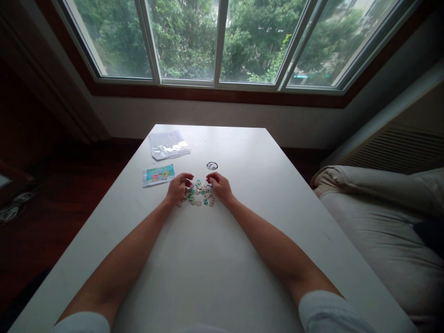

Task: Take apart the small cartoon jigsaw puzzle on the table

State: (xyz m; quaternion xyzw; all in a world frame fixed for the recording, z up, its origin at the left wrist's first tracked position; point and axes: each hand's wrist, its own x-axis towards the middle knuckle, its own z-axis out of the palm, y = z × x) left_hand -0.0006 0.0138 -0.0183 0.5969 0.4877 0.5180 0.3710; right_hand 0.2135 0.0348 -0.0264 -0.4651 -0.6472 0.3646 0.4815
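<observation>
A loose pile of small jigsaw puzzle pieces, teal, green and beige, lies on the white table between my two hands. At its left edge rests my left hand, fingers bent and a small gap showing between thumb and index finger; no held piece shows. My right hand is over the pile's right edge, thumb and index finger drawn close together. Anything in that pinch is too small to make out. Left of my left hand lies a picture card with a colourful cartoon scene on turquoise.
A clear plastic bag with paper lies at the table's far left. Beyond my right hand is a small round black-and-white item. The white table reaches toward the window wall; a padded pale seat stands at right.
</observation>
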